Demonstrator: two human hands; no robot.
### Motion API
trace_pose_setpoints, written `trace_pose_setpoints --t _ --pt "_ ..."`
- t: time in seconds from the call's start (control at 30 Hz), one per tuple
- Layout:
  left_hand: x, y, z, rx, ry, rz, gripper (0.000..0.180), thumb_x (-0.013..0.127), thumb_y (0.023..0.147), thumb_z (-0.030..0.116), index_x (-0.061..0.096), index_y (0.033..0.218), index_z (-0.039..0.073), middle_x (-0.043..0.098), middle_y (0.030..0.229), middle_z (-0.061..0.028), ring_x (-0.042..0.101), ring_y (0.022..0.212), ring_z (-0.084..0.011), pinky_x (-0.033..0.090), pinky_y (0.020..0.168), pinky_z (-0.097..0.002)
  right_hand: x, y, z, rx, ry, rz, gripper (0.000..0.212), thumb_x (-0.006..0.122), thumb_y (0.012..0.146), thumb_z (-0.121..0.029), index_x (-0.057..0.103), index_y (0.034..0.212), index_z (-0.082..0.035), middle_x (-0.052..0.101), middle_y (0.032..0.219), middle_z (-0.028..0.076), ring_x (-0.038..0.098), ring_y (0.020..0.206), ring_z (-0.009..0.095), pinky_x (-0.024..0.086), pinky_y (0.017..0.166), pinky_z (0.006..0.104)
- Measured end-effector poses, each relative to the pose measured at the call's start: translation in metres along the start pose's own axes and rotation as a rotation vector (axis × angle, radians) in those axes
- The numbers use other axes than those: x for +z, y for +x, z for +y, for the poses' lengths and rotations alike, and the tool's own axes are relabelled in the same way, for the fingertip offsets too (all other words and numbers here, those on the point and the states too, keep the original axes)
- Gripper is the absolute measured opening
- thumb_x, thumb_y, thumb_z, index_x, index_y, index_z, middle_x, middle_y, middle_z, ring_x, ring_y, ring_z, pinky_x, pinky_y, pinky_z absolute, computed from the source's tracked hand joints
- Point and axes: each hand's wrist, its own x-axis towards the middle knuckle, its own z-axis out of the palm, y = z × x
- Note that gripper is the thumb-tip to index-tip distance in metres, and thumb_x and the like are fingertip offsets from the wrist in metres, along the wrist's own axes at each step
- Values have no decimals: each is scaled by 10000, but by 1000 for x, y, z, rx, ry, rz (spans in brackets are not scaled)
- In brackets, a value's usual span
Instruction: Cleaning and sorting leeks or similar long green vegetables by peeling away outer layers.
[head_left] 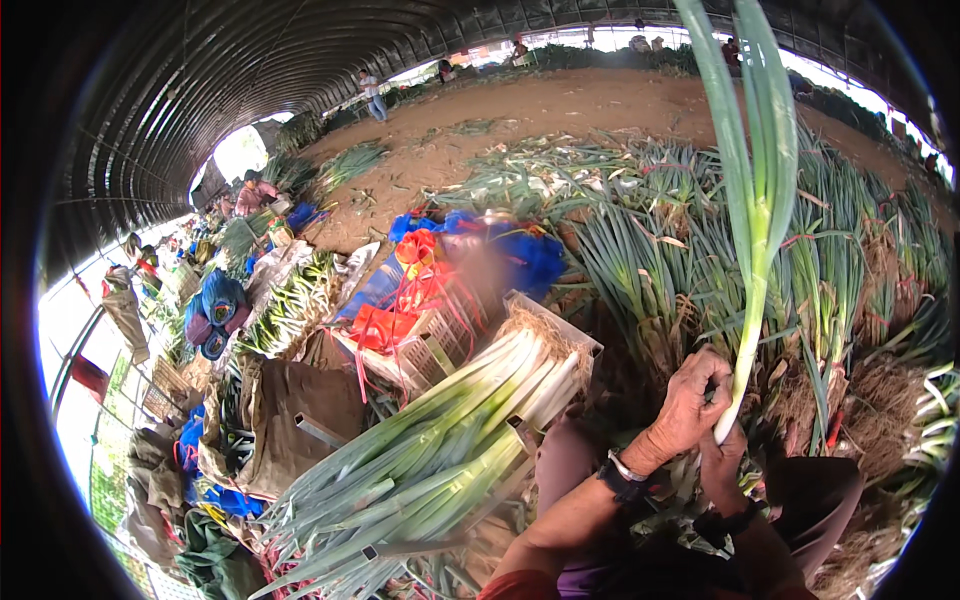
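In the head view, your left hand (690, 405) is closed around the white lower stem of a green onion (757, 240), and your right hand (722, 462) grips the stem end just below. The onion stands almost upright at the right of centre, leaves toward the top edge. Left of your hands lies a heap of cleaned onions (440, 450), pointing from lower left to upper right against a white crate (560, 325). Uncleaned bundles (850, 260) crowd the right side. Bare soil (560, 110) lies open in the upper centre.
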Motion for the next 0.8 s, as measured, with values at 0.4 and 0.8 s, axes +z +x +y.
trace_pose_setpoints --t 0.4,0.8 --pt "-37 -17 -35 -376 35 -82 369 481 967 262 504 1273 57 623 1056 -165 613 1026 -261 482 894 -369 -13 11 7 206 -164 17 72 575 895 -35 533 950 -16 510 676 0 478 553 67 395 499 224" --pt "5 -21 -10 -589 -486 175 500 393 1012 335 310 1403 35 610 905 -53 558 638 -82 478 583 -205 18 24 0 -24 -87 -203 307 567 868 -51 521 1165 9 591 995 54 551 925 126 451 800 289"
